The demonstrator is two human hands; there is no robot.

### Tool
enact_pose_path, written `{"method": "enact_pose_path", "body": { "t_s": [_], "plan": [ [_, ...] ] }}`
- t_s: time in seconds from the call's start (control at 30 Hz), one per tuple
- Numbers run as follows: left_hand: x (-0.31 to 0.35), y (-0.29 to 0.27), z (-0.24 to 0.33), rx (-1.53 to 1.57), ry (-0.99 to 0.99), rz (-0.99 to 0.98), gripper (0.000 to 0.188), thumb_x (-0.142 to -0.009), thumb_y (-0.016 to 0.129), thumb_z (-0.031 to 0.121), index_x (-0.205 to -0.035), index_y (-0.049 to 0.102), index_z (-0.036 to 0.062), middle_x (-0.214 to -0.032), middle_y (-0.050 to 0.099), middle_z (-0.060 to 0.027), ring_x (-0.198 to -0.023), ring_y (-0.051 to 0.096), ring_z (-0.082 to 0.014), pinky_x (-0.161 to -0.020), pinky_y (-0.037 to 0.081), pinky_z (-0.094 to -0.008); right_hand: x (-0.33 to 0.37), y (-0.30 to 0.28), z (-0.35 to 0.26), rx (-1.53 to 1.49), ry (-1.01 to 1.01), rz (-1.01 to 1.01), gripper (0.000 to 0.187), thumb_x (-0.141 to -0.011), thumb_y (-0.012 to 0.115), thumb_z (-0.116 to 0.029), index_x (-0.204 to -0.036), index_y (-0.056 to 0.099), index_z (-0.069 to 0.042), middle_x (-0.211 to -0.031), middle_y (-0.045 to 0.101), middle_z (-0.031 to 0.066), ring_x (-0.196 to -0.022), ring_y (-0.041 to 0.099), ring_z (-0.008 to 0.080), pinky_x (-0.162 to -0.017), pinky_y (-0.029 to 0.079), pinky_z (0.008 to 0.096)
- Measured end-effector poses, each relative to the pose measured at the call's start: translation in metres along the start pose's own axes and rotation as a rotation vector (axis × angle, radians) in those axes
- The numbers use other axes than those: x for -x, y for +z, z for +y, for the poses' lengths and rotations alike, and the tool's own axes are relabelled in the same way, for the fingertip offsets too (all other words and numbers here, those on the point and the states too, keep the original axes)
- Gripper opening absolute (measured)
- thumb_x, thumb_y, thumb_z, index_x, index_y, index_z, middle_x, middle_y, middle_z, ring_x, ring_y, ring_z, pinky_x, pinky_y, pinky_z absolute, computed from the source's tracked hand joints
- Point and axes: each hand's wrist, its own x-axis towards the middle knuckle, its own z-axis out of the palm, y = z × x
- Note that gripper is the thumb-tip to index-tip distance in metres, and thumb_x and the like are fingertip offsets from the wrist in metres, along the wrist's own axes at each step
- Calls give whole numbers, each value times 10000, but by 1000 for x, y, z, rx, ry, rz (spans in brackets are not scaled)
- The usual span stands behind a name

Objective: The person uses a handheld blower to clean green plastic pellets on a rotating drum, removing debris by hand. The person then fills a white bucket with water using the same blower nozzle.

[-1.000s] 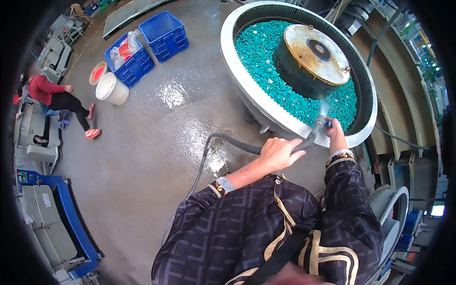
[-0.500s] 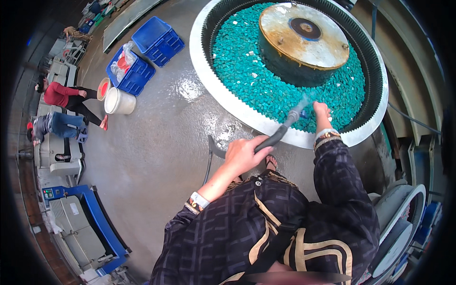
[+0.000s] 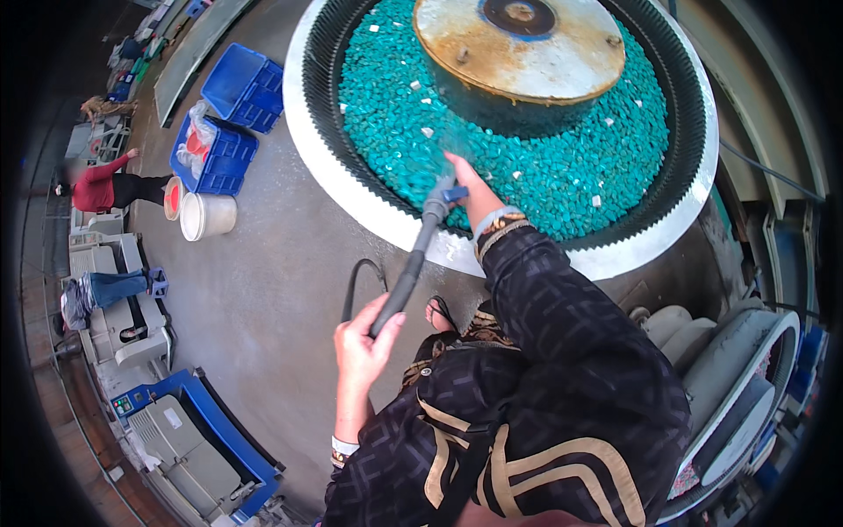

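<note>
My left hand (image 3: 362, 341) is closed around a dark grey hose (image 3: 407, 285) above the wet floor. The hose's nozzle (image 3: 436, 204) points over the rim at a blurred spray of water landing on small turquoise stones (image 3: 553, 189). A blue valve lever (image 3: 455, 193) sticks out from the nozzle. Just beside the lever is my right hand (image 3: 477, 195), low over the stones; its fingers are mostly hidden or blurred, so I cannot tell whether they touch the nozzle. The stones, with a few white pieces among them, fill a large round tub (image 3: 309, 132) with a pale rim and ribbed dark lining.
A rusty-lidded drum (image 3: 562, 61) rises from the tub's middle. Two blue crates (image 3: 230, 167), a white bucket (image 3: 209, 217) and two people are to the left, beside grey machines (image 3: 180, 439). Another round tub (image 3: 773, 369) stands at lower right.
The hose nozzle has swung left and is steeper. My right hand has come from over the stones on the right to beside the nozzle. The person in red has stretched an arm out.
</note>
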Motion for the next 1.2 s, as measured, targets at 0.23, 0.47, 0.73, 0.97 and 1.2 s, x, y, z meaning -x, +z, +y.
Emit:
{"method": "enact_pose_path", "body": {
  "t_s": [0.23,0.47,0.73,0.97,1.2],
  "plan": [
    [-11,-7,11,-34,-22,-88,295,-720,691,175,-973,637,32,-673,629,-115,-547,607,-132,-532,456,-251,71,-96,-81,916,-132,1026,548,-749,518,-328,-1249,432,-120,-1304,347,165,-1183,373,359,-930,345,519],
    [-14,7,18,-19,-35,-129,279,-727,683,178,-960,638,31,-683,626,-109,-578,613,-148,-548,456,-252,102,-165,-64,819,8,1220,625,-752,529,-357,-1318,328,-185,-1343,230,174,-1203,287,406,-973,257,525],
    [-24,2,11,-62,-72,-29,281,-714,698,192,-954,649,55,-573,573,-86,-486,563,-130,-495,434,-260,42,-105,-41,1787,-715,373,127,-721,571,-138,-778,645,-53,-1050,560,144,-944,565,315,-795,469,411],
    [-26,-1,8,-51,-90,-14,278,-713,697,192,-952,649,59,-610,599,-100,-492,573,-149,-502,440,-266,23,-138,-11,2140,-778,99,158,-696,597,-70,-842,658,-86,-984,533,109,-926,557,289,-783,480,378],
    [-29,3,13,-57,-72,-34,261,-710,694,206,-925,654,65,-666,622,-98,-537,608,-194,-525,456,-282,31,-130,2,2127,-943,312,75,-700,553,-73,-687,624,-51,-943,499,106,-926,526,262,-737,489,369]
  ]
}}
